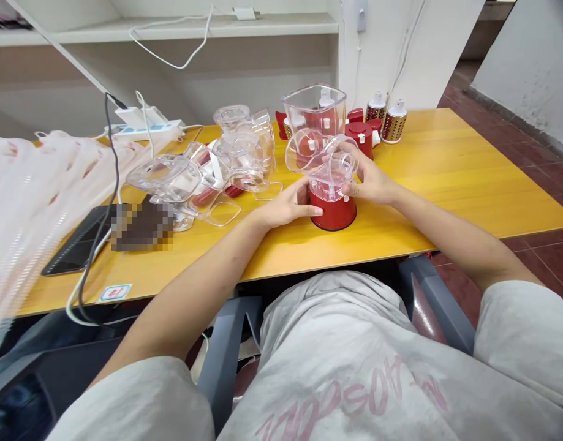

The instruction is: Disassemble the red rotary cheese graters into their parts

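The left hand [288, 208] is clamping the upright red base [335, 213] from its left; the right hand [372, 181] is gripping the clear housing [328, 173] atop it, fingers wrapped.

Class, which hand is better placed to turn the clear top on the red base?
Probably right: the right hand grips the clear top, while the left hand braces the red base.

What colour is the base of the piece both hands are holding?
Red base, under a clear plastic top; the head view shows it.
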{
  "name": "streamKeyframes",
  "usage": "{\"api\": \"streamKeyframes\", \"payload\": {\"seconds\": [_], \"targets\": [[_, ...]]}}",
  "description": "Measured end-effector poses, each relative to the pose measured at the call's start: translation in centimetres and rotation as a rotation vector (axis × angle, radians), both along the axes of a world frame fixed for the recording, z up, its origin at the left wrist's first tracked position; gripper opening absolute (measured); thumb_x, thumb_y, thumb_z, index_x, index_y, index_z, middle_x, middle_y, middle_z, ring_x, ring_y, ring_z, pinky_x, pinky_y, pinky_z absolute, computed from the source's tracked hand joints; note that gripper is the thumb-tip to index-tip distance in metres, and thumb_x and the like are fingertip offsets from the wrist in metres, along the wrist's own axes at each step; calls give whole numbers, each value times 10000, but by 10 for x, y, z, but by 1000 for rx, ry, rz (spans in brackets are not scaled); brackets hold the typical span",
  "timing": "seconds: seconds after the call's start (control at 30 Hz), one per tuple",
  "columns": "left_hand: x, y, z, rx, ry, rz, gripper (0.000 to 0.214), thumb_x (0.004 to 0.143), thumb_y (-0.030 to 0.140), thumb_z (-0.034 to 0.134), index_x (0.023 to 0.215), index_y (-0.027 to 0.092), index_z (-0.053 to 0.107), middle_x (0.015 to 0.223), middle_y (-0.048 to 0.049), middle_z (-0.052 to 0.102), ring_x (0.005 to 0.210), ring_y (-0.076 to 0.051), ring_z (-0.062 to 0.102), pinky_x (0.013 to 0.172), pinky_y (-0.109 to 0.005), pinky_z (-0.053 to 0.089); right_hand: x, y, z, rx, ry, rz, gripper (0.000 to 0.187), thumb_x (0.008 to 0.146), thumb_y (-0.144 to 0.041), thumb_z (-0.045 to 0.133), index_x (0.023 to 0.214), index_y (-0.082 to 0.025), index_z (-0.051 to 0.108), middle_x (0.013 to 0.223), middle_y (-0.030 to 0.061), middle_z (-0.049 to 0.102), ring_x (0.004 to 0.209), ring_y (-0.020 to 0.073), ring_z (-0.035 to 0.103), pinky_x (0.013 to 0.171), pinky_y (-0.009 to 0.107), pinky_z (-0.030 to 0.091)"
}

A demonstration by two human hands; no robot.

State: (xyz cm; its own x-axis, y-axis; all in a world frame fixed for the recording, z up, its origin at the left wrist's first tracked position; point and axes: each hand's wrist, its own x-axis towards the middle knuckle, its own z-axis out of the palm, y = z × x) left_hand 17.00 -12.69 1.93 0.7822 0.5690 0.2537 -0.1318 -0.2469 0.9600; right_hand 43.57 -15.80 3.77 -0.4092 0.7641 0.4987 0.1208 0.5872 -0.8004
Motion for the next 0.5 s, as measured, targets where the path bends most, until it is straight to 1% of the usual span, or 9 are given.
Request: {"api": "streamKeyframes", "payload": {"seconds": [0.07, 0.13, 0.2, 0.27, 0.33, 0.37, 0.43, 0.5], "targets": [[-3, -1, 2, 29, 17, -34, 934, 741, 538, 1104, 1539, 259, 707, 1700, -189, 664, 1684, -449, 544, 1454, -656, 397, -2, -1, -1, -7, 5, 3, 1321, 678, -964, 881, 1733, -291, 457, 1896, 115, 386, 1818, 323, 404, 1589, 507, 325], [-7, -1, 3, 55, 43, -25, 914, 761, 558, 1091, 1542, 269, 715, 1688, -185, 672, 1680, -453, 544, 1447, -661, 404, -5, -2, -2, -51, 0, 9, 1309, 709, -989, 836, 1749, -297, 449, 1895, 112, 397, 1792, 317, 445, 1572, 515, 363], [-11, 0, 4, 71, 61, 24, 920, 769, 581, 1082, 1555, 286, 706, 1704, -178, 655, 1669, -454, 553, 1429, -668, 423, -4, -2, -2, -94, -30, 9, 1246, 747, -958, 836, 1748, -312, 473, 1865, 97, 458, 1758, 315, 491, 1560, 547, 384], [-16, 2, 5, 87, 53, 76, 923, 777, 581, 1077, 1565, 299, 688, 1730, -173, 628, 1656, -444, 565, 1417, -660, 437, 0, -1, 0, -112, -75, -1, 1189, 760, -897, 878, 1740, -335, 508, 1813, 79, 537, 1727, 316, 524, 1548, 583, 398], [-18, 3, 6, 103, 32, 98, 899, 798, 569, 1063, 1566, 303, 677, 1741, -169, 615, 1651, -427, 571, 1419, -641, 434, 8, 0, 3, -125, -93, 2, 1203, 743, -875, 906, 1752, -357, 505, 1776, 68, 583, 1684, 308, 566, 1512, 578, 457], [-17, 3, 7, 107, 26, 89, 876, 820, 564, 1048, 1568, 303, 674, 1744, -167, 613, 1654, -419, 569, 1426, -633, 425, 13, 1, 5, -140, -95, 9, 1250, 727, -885, 911, 1775, -366, 471, 1765, 71, 594, 1647, 298, 601, 1482, 557, 501], [-14, 0, 7, 102, 22, 41, 852, 861, 557, 1012, 1593, 304, 656, 1771, -156, 593, 1678, -410, 547, 1446, -625, 397, 21, -1, 8, -169, -86, 8, 1371, 710, -949, 873, 1837, -371, 348, 1753, 88, 600, 1562, 276, 667, 1413, 506, 577], [-5, -6, 5, 88, 17, 0, 914, 874, 584, 992, 1653, 308, 602, 1815, -145, 549, 1717, -413, 501, 1466, -629, 367, 25, -5, 12, -152, -65, -38, 1409, 745, -1039, 749, 1873, -364, 243, 1754, 103, 590, 1538, 265, 678, 1392, 482, 592]]}}
